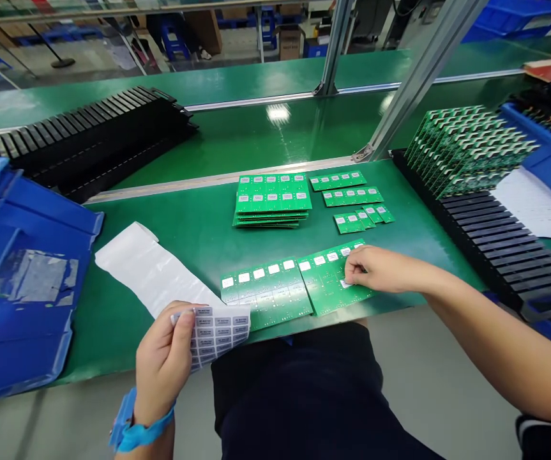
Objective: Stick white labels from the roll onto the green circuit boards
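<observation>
My left hand [167, 358] grips a sheet of printed labels [222, 332] between thumb and fingers, above the table's front edge. Behind it, a strip of white backing paper [160, 271] trails over the table. My right hand [375, 268] is pinched closed over a green circuit board panel [327, 291], its fingertips at a white label [347, 283] on the board. I cannot tell whether the label is still held or just touched. Left of that panel, touching it, lies another green panel [268, 297] with a row of white labels along its upper part.
A stack of labelled panels [272, 198] and several small board strips [352, 197] lie behind. Blue bins [21, 281] stand at the left. On the right, a black rack [490, 230] holds upright boards [467, 150]. A metal post [419, 76] rises behind the table.
</observation>
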A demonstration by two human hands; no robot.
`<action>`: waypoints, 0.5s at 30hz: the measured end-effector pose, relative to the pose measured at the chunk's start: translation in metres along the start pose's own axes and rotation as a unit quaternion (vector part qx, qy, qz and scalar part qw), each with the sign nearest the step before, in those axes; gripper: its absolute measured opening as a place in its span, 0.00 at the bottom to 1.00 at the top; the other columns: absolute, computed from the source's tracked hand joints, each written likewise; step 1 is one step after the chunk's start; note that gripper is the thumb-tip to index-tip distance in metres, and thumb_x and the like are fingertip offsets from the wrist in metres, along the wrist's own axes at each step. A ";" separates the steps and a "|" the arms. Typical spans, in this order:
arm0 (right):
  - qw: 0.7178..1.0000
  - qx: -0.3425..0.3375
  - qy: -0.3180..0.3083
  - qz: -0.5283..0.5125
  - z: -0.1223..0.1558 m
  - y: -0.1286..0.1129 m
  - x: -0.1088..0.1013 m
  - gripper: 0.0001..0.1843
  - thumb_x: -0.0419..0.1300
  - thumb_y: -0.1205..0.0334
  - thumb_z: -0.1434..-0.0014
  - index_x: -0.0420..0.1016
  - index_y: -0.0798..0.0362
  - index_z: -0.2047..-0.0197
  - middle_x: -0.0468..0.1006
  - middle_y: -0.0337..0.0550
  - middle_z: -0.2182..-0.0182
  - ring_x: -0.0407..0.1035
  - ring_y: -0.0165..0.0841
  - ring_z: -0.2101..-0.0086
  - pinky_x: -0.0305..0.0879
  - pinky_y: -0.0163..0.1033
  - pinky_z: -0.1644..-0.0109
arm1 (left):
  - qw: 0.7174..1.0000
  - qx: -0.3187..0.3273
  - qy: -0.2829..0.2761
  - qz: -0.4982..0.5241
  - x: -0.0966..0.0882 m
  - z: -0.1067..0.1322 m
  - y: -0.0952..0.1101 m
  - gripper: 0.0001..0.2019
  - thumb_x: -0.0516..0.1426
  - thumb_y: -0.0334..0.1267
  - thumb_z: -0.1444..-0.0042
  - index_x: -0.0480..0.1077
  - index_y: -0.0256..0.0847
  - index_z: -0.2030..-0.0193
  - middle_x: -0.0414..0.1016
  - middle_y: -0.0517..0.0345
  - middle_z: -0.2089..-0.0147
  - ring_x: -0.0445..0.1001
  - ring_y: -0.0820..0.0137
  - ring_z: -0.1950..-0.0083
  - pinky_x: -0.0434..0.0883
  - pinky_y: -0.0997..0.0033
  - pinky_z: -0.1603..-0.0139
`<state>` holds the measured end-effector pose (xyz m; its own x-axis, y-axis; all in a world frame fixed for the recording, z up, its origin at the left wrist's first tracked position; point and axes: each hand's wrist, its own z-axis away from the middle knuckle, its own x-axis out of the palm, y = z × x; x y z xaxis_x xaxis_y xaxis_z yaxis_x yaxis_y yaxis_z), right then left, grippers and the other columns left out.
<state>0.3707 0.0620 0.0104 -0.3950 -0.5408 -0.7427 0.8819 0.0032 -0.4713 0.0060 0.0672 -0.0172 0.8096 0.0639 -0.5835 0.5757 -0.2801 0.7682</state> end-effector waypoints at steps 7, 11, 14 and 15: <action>0.970 0.013 0.142 0.198 0.006 -0.011 0.004 0.04 0.58 0.62 0.50 0.70 0.53 0.69 0.74 0.43 0.70 0.66 0.41 0.63 0.56 0.45 0.58 | 0.999 -0.014 0.024 -0.030 0.000 0.002 -0.003 0.12 0.54 0.41 0.44 0.69 0.38 0.75 0.66 0.62 0.77 0.64 0.74 0.77 0.61 0.76 0.79; 0.995 -0.057 0.084 0.023 0.006 -0.016 -0.002 0.11 0.52 0.65 0.45 0.64 0.50 0.57 0.73 0.42 0.65 0.66 0.36 0.62 0.59 0.40 0.60 | 0.999 -0.029 -0.035 0.002 0.000 0.001 0.002 0.12 0.50 0.42 0.40 0.71 0.39 0.66 0.71 0.57 0.69 0.67 0.72 0.72 0.65 0.75 0.75; 0.994 -0.080 0.002 -0.071 0.003 -0.018 0.001 0.12 0.49 0.66 0.43 0.62 0.50 0.55 0.73 0.41 0.65 0.66 0.33 0.65 0.61 0.38 0.63 | 0.995 -0.018 -0.092 0.034 0.001 0.001 0.009 0.14 0.46 0.40 0.38 0.71 0.41 0.59 0.73 0.54 0.61 0.70 0.69 0.63 0.68 0.74 0.67; 0.994 -0.078 -0.007 -0.082 0.002 -0.018 0.003 0.12 0.49 0.66 0.43 0.62 0.50 0.55 0.73 0.41 0.66 0.66 0.33 0.65 0.61 0.38 0.63 | 0.993 -0.014 -0.108 0.044 0.001 0.001 0.011 0.14 0.46 0.40 0.37 0.71 0.41 0.57 0.73 0.54 0.60 0.71 0.68 0.61 0.68 0.74 0.65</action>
<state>0.3542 0.0586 0.0174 -0.5248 -0.5569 -0.6438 0.7550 0.0447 -0.6541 0.0127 0.0632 -0.0092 0.8157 -0.1667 -0.5539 0.5089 -0.2483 0.8242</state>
